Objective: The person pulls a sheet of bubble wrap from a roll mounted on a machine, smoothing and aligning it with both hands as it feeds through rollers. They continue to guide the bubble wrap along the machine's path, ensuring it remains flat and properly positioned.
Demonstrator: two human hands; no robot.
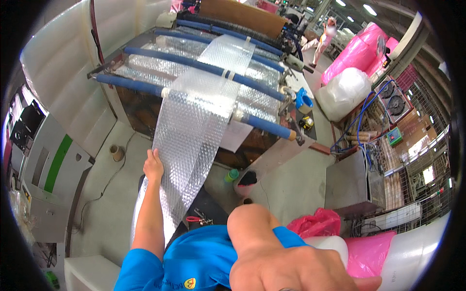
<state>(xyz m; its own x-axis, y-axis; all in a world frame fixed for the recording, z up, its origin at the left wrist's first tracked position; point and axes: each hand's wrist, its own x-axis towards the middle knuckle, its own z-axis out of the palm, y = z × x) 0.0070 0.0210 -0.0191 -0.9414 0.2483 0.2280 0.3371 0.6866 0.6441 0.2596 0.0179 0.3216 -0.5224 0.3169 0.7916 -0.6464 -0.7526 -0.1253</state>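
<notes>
A long strip of clear, silvery bubble wrap [194, 128] runs over the blue rollers of a machine and slopes down toward my body. My left hand [154, 166] is closed on its left edge, below the front roller. The strip's lower end passes beside my left forearm. Close to the camera at the lower right, my right hand [296, 271] is raised with its back showing, well apart from the wrap. One digit sticks out to the right; the other fingers are cut off by the frame's lower edge.
The blue front roller [267, 127] spans the machine ahead. On the floor stand a cardboard tube [116, 153] and a green-capped bottle [232, 175]. A grey metal cabinet [347, 182] and pink plastic [318, 223] lie right. Another person [323, 41] is far back.
</notes>
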